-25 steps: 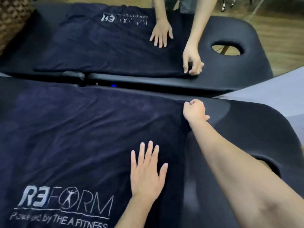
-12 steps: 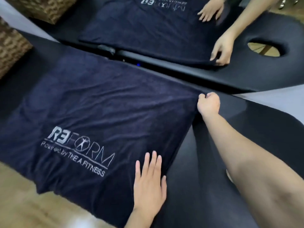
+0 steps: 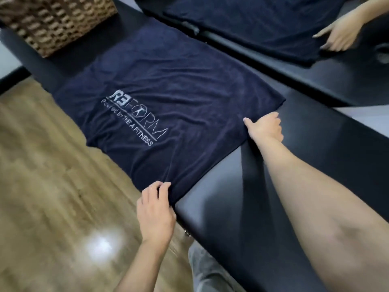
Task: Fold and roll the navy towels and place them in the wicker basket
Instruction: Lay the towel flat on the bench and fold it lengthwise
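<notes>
A navy towel (image 3: pixel 179 81) with a pale REFORM logo lies spread flat on the black padded table (image 3: pixel 263 197). Its near edge hangs a little over the table's side. My left hand (image 3: pixel 155 209) pinches the towel's near corner at the table edge, fingers curled on the cloth. My right hand (image 3: pixel 265 128) grips the towel's right edge, thumb on top and fingers tucked under. The wicker basket (image 3: pixel 52 20) stands at the far left end of the table, beyond the towel.
A second black table (image 3: pixel 315 81) runs parallel behind, carrying another navy towel (image 3: pixel 263 24) that another person's hand (image 3: pixel 341 36) handles at its corner. Wooden floor (image 3: pixel 52 186) lies to the left, below the table edge.
My left hand has left the towel's top, where it lay flat, and now pinches the near corner. My right hand slid nearer along the right edge. The view swung left and down.
</notes>
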Tool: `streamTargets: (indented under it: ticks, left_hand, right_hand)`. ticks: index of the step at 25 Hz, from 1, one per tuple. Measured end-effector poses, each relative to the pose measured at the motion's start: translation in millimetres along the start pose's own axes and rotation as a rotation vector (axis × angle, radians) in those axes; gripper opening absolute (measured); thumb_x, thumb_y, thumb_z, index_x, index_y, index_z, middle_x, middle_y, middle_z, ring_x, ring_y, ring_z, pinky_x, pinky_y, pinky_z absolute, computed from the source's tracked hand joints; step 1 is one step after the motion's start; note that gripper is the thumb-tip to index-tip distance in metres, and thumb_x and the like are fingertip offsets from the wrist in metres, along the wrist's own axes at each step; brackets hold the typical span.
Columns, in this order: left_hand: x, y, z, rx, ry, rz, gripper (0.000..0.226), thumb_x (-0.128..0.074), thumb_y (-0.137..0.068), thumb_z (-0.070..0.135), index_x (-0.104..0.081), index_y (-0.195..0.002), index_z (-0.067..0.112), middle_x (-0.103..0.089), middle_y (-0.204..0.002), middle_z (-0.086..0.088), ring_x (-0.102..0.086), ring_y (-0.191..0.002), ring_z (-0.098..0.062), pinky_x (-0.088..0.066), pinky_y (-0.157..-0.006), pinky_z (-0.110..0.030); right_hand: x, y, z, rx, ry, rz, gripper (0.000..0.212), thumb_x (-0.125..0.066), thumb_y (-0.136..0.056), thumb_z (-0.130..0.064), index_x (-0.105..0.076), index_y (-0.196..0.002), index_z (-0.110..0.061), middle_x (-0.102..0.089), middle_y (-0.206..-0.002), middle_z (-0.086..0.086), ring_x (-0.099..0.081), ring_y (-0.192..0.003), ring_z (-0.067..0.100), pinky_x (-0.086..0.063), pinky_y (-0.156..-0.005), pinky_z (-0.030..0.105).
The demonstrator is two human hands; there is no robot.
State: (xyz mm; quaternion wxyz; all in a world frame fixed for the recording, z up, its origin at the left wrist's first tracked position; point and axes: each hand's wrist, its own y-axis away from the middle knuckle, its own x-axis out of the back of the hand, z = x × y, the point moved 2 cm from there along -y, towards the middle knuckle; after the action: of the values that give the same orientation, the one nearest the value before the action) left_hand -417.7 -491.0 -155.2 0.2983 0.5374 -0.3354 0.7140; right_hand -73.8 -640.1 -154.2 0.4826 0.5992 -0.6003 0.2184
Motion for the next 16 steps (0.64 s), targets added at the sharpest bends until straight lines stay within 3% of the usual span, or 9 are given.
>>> streamTargets:
  ticks: [2, 4, 7, 9, 10, 12, 13, 15, 16]
  left_hand:
    - [2.1, 24.4, -10.5, 0.068, 0.025, -0.013, 0.059, -0.071, -0.062, -0.005, -0.057, -0.115, 0.017, -0.057, -0.109, -0.005, -0.056, -0.09, -0.032, -0.05, -0.066, -0.041]
    - [1.4, 41.1, -18.0, 0.092, 0.085, -0.015, 0.044, -0.062, -0.076, -0.001, -0.055, -0.114, 0.02, -0.057, -0.104, 0.0, -0.058, -0.088, -0.029, -0.051, -0.064, -0.041]
    - [-3.9, 52.4, -14.2, 0.286, 0.281, 0.025, 0.034, -0.067, -0.085, 0.01, -0.059, -0.116, 0.022, -0.054, -0.106, 0.006, -0.056, -0.097, -0.021, -0.051, -0.077, -0.038]
    - [-8.3, 59.7, -5.5, 0.623, 0.622, 0.027, 0.036, -0.076, -0.082, 0.028, -0.054, -0.111, 0.026, -0.052, -0.105, 0.005, -0.055, -0.096, -0.021, -0.049, -0.084, -0.036]
    - [-11.5, 62.4, -1.2, 0.874, 0.818, 0.001, 0.035, -0.075, -0.084, 0.04, -0.051, -0.105, 0.026, -0.054, -0.103, 0.003, -0.056, -0.094, -0.022, -0.048, -0.083, -0.036]
    - [-20.1, 68.9, 4.3, 1.399, 1.173, -0.183, 0.044, -0.06, -0.088, 0.065, -0.052, -0.097, 0.023, -0.058, -0.101, 0.0, -0.056, -0.092, -0.022, -0.044, -0.085, -0.039]
    - [-22.7, 70.7, 8.3, 1.54, 1.36, -0.312, 0.058, -0.048, -0.086, 0.079, -0.056, -0.095, 0.021, -0.061, -0.099, -0.001, -0.057, -0.092, -0.022, -0.042, -0.091, -0.046]
    - [-27.3, 66.8, 12.9, 1.581, 1.744, -0.42, 0.082, -0.032, -0.074, 0.096, -0.06, -0.084, 0.019, -0.06, -0.083, -0.002, -0.056, -0.088, -0.021, -0.032, -0.104, -0.058]
    - [-28.9, 61.1, 10.6, 1.555, 1.893, -0.34, 0.087, -0.033, -0.068, 0.099, -0.06, -0.084, 0.018, -0.058, -0.08, -0.002, -0.056, -0.09, -0.021, -0.031, -0.106, -0.056]
  right_hand:
    - [-1.1, 10.8, 6.5, 0.025, 0.113, 0.011, 0.077, -0.068, -0.087, -0.059, -0.04, -0.137, -0.007, -0.049, -0.144, 0.012, -0.047, -0.133, 0.036, -0.032, -0.107, 0.05]
    - [3.0, 7.5, 6.4, -0.004, 0.081, -0.044, 0.069, -0.069, -0.087, -0.055, -0.046, -0.135, -0.01, -0.053, -0.142, 0.01, -0.048, -0.133, 0.034, -0.028, -0.109, 0.047]
    - [3.4, -4.2, 0.1, -0.007, -0.037, -0.094, 0.043, -0.071, -0.085, -0.041, -0.058, -0.118, -0.017, -0.062, -0.129, 0.006, -0.054, -0.124, 0.034, -0.032, -0.106, 0.044]
    - [-3.3, -1.6, -8.3, 0.044, -0.168, -0.093, 0.034, -0.068, -0.083, -0.035, -0.061, -0.109, -0.016, -0.066, -0.122, 0.007, -0.059, -0.116, 0.034, -0.043, -0.104, 0.042]
    - [-4.9, 0.3, -11.7, 0.05, -0.281, -0.079, 0.034, -0.067, -0.083, -0.035, -0.062, -0.11, -0.013, -0.068, -0.118, 0.007, -0.062, -0.111, 0.032, -0.048, -0.1, 0.041]
    - [-1.9, 3.1, -13.4, -0.023, -0.618, -0.077, 0.032, -0.062, -0.085, -0.031, -0.062, -0.109, -0.01, -0.068, -0.105, 0.001, -0.065, -0.097, 0.024, -0.056, -0.09, 0.04]
    - [0.2, 0.7, -11.4, -0.093, -0.798, -0.082, 0.026, -0.061, -0.084, -0.027, -0.061, -0.106, -0.012, -0.068, -0.1, -0.002, -0.066, -0.091, 0.023, -0.059, -0.085, 0.041]
    - [1.5, -8.8, -4.7, -0.236, -1.004, -0.116, 0.022, -0.059, -0.082, -0.016, -0.059, -0.104, -0.015, -0.072, -0.099, 0.001, -0.069, -0.084, 0.02, -0.06, -0.069, 0.036]
    - [1.4, -14.1, -3.1, -0.294, -1.041, -0.159, 0.023, -0.06, -0.083, -0.011, -0.058, -0.105, -0.016, -0.073, -0.102, 0.003, -0.071, -0.083, 0.02, -0.06, -0.064, 0.035]
